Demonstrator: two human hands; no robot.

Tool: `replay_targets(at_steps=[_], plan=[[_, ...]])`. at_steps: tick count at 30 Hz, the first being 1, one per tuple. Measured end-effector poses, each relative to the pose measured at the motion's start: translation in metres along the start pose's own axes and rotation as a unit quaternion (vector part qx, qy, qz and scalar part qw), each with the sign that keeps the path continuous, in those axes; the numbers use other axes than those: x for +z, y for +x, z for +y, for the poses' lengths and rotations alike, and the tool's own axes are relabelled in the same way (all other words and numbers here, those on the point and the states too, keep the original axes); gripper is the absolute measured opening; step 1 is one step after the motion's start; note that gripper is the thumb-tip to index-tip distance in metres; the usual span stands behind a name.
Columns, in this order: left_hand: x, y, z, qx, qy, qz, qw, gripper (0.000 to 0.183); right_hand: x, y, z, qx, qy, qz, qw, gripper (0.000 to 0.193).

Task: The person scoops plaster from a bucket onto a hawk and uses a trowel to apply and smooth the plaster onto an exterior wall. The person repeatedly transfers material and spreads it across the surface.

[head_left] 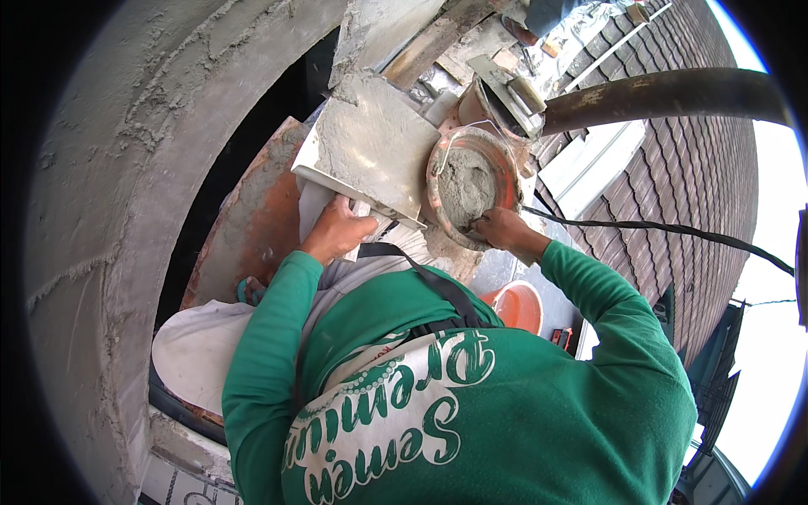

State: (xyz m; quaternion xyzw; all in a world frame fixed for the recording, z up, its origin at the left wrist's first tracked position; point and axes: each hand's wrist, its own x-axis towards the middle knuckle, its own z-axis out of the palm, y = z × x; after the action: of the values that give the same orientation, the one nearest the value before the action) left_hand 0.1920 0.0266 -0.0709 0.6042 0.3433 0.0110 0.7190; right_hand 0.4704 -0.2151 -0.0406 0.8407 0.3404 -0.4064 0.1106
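Note:
My left hand (338,231) is closed round the pale handle of a plastering hawk (370,139). The hawk is a square board with a raised white edge on my side, and a thin grey smear of mortar coats its face. Just to its right stands an orange bucket (511,178) with a wire bail, caked on the rim and partly filled with wet grey mortar (465,181). At the bucket's near right side my right hand (505,231) is closed, fingers down inside the rim. Whatever those fingers grip is hidden by the hand and the mortar.
Behind the bucket, a trowel (507,86) lies on another mortar-stained container (475,105). A second orange bucket (517,305) sits by my right side. A rough plastered wall (109,168) curves along the left. To the right are a tiled roof (673,194), a thick pipe (665,94) and a black cable (665,225).

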Motion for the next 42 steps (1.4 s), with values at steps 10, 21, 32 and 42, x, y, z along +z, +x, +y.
replay_targets(at_steps=[10, 21, 32, 42], plan=[[0.004, -0.016, 0.006, 0.013, -0.131, 0.038, 0.991, 0.062, 0.01, -0.031, 0.005, -0.03, 0.155, 0.104, 0.982, 0.046], [-0.03, -0.035, 0.024, 0.038, -0.028, 0.092, 0.995, 0.06, -0.024, -0.077, 0.023, -0.02, 0.204, 0.157, 0.966, 0.04], [0.012, -0.028, 0.048, 0.004, -0.158, -0.09, 0.983, 0.058, -0.109, -0.115, -0.077, -0.197, -0.028, 0.373, 0.906, 0.035], [-0.002, -0.042, 0.021, -0.015, -0.267, -0.088, 0.96, 0.052, -0.068, -0.109, -0.062, -0.165, 0.081, 0.554, 0.812, 0.029]])
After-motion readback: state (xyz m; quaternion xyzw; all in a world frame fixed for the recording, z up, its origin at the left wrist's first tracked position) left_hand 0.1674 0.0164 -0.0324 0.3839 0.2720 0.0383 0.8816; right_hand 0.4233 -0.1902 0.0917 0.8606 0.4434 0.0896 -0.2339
